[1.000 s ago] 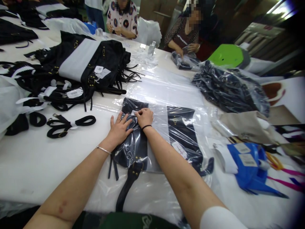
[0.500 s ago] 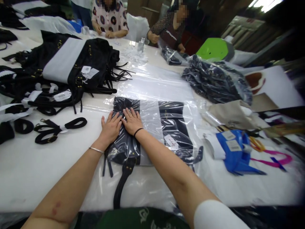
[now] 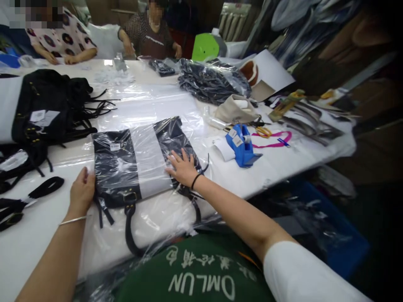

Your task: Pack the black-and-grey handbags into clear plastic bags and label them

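Observation:
A black handbag [image 3: 117, 167] with a pale grey band [image 3: 151, 161] around its middle lies flat on the table inside a clear plastic bag [image 3: 163, 212]. Its dark handle [image 3: 129, 228] hangs toward me. At the left edge, my left hand [image 3: 82, 189] is closed, fingers curled on the plastic bag's side. My right hand [image 3: 184, 168] rests open and flat on the handbag's right part, fingers spread over the plastic. A small white label [image 3: 115, 147] shows on the left part.
Left are a pile of black bags [image 3: 47, 105] and a bundled black strap [image 3: 45, 188]. A blue tape dispenser [image 3: 242, 147], scissors [image 3: 262, 132] and a pink strap [image 3: 273, 140] lie right. Wrapped dark bags [image 3: 214, 79] sit behind. Two people sit opposite.
My view has turned right. My hands have moved apart, left to the bag's edge and right to its right part. A label now shows left; the white tag on the right part is gone from sight.

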`<state>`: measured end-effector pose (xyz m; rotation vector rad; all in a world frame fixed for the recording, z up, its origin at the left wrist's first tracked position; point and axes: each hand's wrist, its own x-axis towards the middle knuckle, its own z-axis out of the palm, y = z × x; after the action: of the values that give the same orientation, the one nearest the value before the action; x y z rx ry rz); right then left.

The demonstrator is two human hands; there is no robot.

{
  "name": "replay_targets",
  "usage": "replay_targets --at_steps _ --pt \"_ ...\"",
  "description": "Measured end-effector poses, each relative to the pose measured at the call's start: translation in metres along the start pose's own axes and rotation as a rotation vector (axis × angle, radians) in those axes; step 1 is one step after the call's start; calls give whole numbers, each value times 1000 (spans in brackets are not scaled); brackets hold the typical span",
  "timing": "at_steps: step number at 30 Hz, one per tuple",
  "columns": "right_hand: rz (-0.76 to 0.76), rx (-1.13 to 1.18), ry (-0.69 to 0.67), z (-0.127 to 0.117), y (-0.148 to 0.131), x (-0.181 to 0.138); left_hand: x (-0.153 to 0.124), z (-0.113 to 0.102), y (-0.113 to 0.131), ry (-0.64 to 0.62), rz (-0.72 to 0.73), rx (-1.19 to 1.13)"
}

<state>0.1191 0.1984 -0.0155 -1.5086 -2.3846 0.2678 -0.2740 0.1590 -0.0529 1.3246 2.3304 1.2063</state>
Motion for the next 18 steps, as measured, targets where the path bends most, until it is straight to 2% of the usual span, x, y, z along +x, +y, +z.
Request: replay_targets --at_steps 3,5,7,10,12,18 --pt "63 34 -61 11 21 -14 -17 -8 15 -100 -36 131" --pt "64 60 -39 18 19 -11 -24 -11 31 -148 -121 51" --pt "72 82 -27 20 13 -8 -29 -15 47 -254 -314 -198" --pt "55 88 -2 20 11 -10 -40 -22 66 -437 -577 -692" --pt "37 79 28 23 18 -11 -48 -24 73 -488 -612 -851" --pt "30 74 74 29 33 -10 -62 -28 71 -537 -599 -947"
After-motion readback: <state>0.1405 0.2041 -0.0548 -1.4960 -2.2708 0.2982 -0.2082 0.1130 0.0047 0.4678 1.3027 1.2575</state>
